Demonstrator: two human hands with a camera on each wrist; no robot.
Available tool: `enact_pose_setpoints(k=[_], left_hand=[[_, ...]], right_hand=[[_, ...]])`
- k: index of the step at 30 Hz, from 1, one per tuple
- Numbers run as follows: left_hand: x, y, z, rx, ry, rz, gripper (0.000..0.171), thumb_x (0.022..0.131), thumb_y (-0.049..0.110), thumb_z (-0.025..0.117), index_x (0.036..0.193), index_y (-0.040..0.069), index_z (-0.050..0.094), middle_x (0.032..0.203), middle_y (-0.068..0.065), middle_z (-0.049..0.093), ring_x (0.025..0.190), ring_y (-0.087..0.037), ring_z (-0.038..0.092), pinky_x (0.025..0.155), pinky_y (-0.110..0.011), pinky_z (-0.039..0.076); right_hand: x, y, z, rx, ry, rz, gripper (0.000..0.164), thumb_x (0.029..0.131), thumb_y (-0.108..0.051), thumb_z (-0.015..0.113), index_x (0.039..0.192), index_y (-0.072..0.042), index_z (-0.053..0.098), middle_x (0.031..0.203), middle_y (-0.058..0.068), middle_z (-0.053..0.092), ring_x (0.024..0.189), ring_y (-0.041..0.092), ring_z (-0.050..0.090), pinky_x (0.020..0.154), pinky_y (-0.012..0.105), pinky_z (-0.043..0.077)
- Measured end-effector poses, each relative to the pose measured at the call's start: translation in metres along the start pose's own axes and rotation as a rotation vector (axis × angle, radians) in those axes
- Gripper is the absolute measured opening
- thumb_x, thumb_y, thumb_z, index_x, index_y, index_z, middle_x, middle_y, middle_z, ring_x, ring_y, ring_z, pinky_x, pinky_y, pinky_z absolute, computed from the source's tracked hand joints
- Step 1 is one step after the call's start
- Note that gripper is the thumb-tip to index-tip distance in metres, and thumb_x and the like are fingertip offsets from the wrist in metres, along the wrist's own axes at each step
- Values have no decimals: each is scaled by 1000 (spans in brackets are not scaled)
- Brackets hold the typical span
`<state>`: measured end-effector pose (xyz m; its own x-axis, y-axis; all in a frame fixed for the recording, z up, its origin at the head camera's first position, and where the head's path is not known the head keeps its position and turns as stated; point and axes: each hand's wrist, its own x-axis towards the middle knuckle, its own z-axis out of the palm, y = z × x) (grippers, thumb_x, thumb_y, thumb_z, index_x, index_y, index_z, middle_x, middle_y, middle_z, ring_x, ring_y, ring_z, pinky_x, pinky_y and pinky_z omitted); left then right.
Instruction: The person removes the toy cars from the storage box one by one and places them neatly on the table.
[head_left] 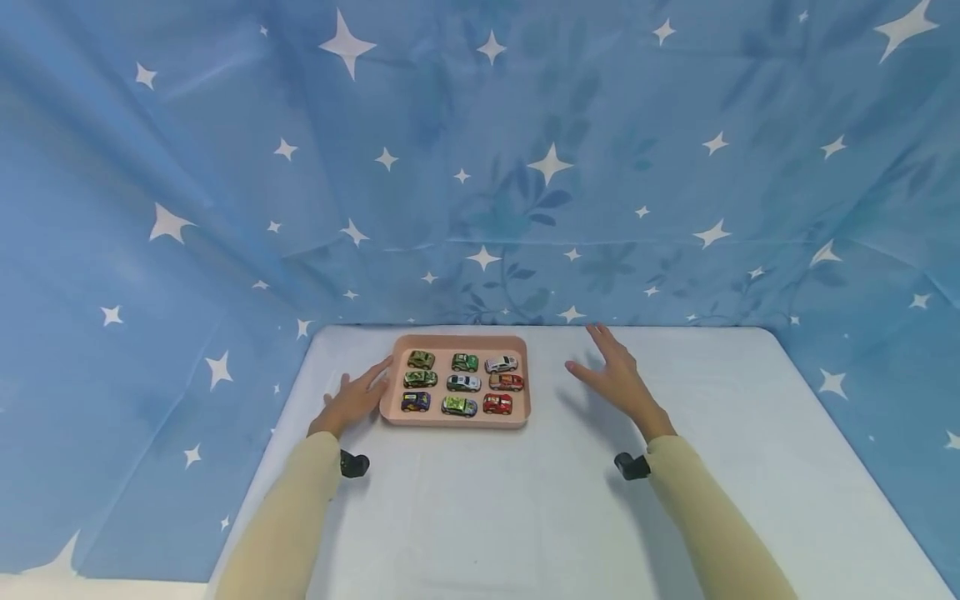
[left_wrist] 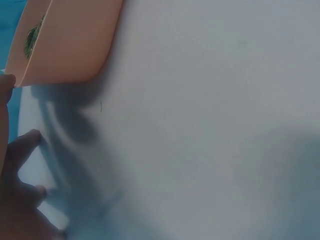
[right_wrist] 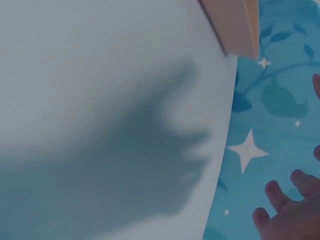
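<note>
A shallow pink tray (head_left: 453, 422) sits on the white table, holding several small toy cars in three rows. Among them are a red car (head_left: 497, 404), a blue car (head_left: 416, 402) and a white car (head_left: 501, 364). My left hand (head_left: 354, 403) is at the tray's left side, fingers spread, with fingertips right at its rim. In the left wrist view a fingertip (left_wrist: 7, 82) meets the corner of the tray. To the right of the tray, my right hand (head_left: 620, 381) hovers over the table, fingers apart and holding nothing.
The white table (head_left: 480, 508) has rounded far corners. Behind and beside it hangs a blue cloth (head_left: 420, 200) with white stars. A dark wrist camera (head_left: 354, 464) sticks out from the left sleeve, another (head_left: 632, 467) from the right.
</note>
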<state>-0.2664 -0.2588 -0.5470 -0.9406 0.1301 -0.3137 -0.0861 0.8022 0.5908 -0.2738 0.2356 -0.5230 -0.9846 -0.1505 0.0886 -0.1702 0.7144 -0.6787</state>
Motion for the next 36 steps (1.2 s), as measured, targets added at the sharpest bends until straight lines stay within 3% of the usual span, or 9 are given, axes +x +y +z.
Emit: enact_pose_setpoints(k=[12, 25, 30, 36], left_hand=[[1, -2, 0, -21, 11, -5, 61, 115, 54, 33, 173, 35, 25, 176, -14, 21, 156, -57, -16, 111, -83, -17], [1, -3, -1, -33, 20, -5, 61, 116, 54, 32, 173, 34, 24, 177, -10, 20, 157, -53, -17, 113, -81, -17], [-1, -2, -3, -38, 16, -11, 60, 116, 52, 33, 173, 34, 24, 177, -10, 21, 157, -54, -17, 113, -80, -18], [-2, 2, 0, -43, 26, -1, 59, 116, 50, 35, 172, 34, 26, 176, -12, 23, 157, -56, -15, 113, -81, -17]], right_hand=[[24, -32, 27, 10, -25, -50, 92, 100, -46, 75, 171, -11, 29, 176, 20, 19, 160, 48, 18, 123, 74, 17], [43, -62, 52, 93, -76, -107, 89, 101, -41, 77, 170, -9, 30, 174, 18, 28, 159, 43, 24, 125, 66, 23], [54, -70, 66, 30, -80, -167, 90, 100, -48, 74, 169, -9, 32, 173, 22, 28, 159, 45, 23, 125, 70, 16], [63, -87, 81, -31, -93, -254, 88, 100, -43, 74, 169, -7, 33, 173, 25, 26, 158, 48, 22, 120, 77, 10]])
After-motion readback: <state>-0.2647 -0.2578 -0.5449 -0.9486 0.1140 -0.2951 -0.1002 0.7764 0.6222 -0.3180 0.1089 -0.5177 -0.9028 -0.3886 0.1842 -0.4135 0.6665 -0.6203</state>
